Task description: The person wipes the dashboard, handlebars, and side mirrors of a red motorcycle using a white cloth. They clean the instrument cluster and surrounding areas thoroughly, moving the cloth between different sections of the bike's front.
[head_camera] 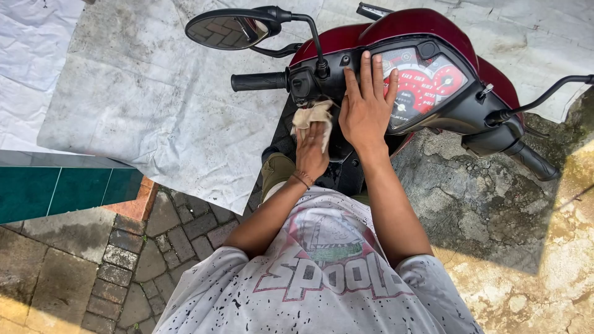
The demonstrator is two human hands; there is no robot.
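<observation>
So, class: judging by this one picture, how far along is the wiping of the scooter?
In hand: the left hand presses a beige cloth below the left handlebar switch; the right hand rests flat on the instrument panel. Done or left: the picture cannot show which parts are already wiped.

Crumpled beige rag [314,117] under handlebar [260,81]

Outdoor spot, daylight. Ground at lower left paved with grey, weathered paving stones [179,232], irregular, dark joints. Green tiled surface [55,188] at left edge, edged with orange-red brick strip [133,204]. Large pale sheet [142,105], creased and stained with dirt, spread over upper half of ground. Right side: cracked, patchy concrete ground [470,198], dark and damp-looking. Bright sunlight [550,278] across lower right corner and far lower left; rest in shade.
</observation>
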